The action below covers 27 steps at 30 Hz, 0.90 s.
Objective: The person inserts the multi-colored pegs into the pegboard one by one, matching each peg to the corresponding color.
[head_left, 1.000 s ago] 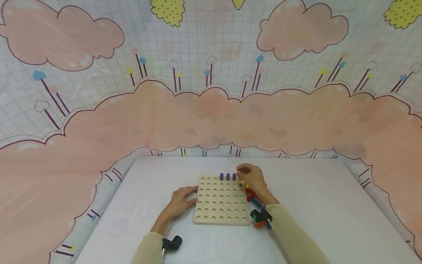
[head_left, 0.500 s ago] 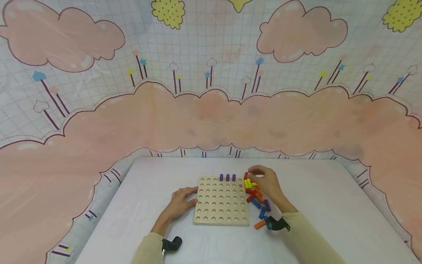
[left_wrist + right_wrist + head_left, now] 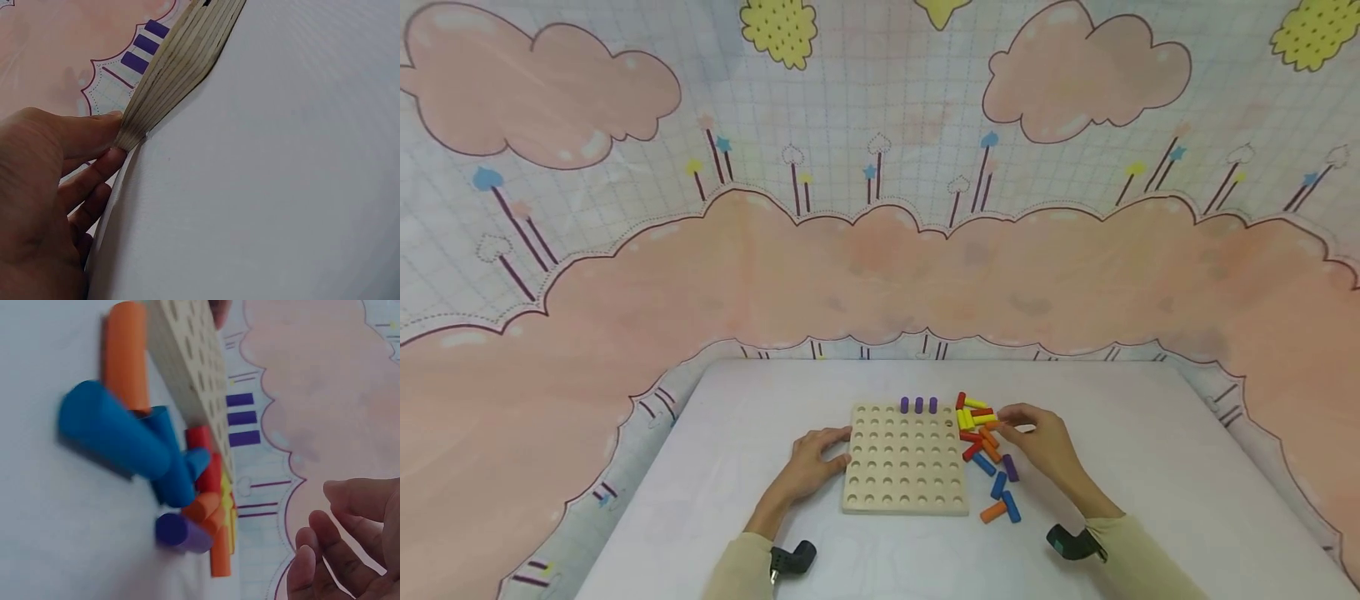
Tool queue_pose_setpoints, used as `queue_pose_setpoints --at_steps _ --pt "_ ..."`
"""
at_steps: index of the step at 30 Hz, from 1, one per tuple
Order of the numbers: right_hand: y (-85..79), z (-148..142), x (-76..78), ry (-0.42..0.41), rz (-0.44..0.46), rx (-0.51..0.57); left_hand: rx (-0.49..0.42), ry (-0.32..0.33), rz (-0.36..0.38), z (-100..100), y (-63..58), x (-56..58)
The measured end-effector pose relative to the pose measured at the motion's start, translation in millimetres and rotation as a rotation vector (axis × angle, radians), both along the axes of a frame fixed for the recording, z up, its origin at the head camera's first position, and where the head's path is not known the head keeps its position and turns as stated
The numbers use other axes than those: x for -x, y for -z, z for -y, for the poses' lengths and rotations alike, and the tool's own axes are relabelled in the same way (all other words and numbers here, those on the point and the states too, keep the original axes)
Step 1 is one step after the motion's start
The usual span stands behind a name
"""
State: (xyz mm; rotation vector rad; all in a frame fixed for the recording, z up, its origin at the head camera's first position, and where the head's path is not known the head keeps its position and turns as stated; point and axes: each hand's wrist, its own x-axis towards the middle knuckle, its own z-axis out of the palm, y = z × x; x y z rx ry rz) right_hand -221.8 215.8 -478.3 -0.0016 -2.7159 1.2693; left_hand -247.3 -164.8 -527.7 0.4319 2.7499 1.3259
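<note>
We're holding our right hand [image 3: 1037, 435] empty, fingers parted, three purple pegs [image 3: 919, 405] standing along the pegboard's [image 3: 897, 491] far edge, loose pegs [image 3: 982, 463] remaining.

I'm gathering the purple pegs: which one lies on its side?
The loose purple peg, right of the board, near the blue pegs; the other three purple pegs stand upright in the board.

Right hand [image 3: 1039, 435] shifted from board's [image 3: 896, 472] 1 o'clock corner out toward 3 o'clock, uncovering yellow peg [image 3: 975, 403], red peg [image 3: 982, 412] at 2 o'clock.
</note>
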Motion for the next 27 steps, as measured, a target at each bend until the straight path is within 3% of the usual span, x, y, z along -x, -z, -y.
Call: queue_pose_setpoints --at_steps 12,27 --pt "17.6 -15.6 -24.4 -0.015 0.052 -0.072 -0.002 0.015 -0.007 1.7 3.5 -0.6" --pt "32.4 -21.0 -22.5 -0.07 0.216 -0.047 -0.005 -0.004 0.004 1.3 4.0 -1.1"
